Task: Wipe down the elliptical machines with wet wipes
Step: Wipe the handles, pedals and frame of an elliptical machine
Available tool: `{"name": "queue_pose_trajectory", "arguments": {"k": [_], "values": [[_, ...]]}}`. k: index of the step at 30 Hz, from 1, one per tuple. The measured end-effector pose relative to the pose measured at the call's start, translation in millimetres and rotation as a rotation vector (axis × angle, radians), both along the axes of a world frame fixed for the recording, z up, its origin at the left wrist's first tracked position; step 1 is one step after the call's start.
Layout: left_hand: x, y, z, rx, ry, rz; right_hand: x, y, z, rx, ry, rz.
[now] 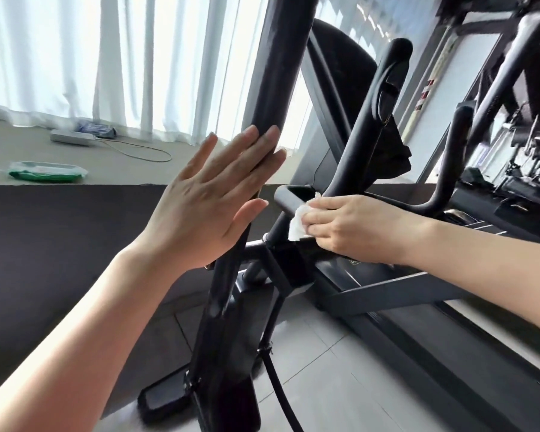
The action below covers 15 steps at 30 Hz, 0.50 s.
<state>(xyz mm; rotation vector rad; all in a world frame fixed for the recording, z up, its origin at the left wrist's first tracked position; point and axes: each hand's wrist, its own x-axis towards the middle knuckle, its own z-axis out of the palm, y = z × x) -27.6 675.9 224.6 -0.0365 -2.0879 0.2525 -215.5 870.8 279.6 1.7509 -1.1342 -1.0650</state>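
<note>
A black elliptical machine fills the middle of the head view, its thick moving arm rising to the top edge. My left hand is flat with straight fingers, its fingertips touching that arm. My right hand grips a crumpled white wet wipe and presses it against a short black bar low on the frame, beside the curved fixed handlebar. Part of the wipe is hidden under my fingers.
A green pack of wipes lies on the floor at left, near a white power strip with a cable. White curtains hang behind. A second machine stands at right. Grey floor tiles show below.
</note>
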Motion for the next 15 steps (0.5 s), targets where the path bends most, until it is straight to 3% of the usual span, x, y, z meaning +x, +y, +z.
{"name": "queue_pose_trajectory", "arguments": {"k": [5,10,13,15], "values": [[-2.8,3.4,-1.6,0.032,0.010,-0.009,12.3,36.8,23.7,-0.136,-0.206,0.019],[-4.7,8.2,-2.7,0.038,0.033,-0.012,3.6,43.5,30.3,-0.579,-0.529,0.054],[-5.0,10.8,-3.9,0.056,0.029,-0.007,-5.3,30.5,3.3,-0.778,-0.614,0.065],[-5.2,13.8,-4.6,0.078,0.030,-0.012,-7.3,17.8,-31.6,-0.785,-0.612,0.114]]}}
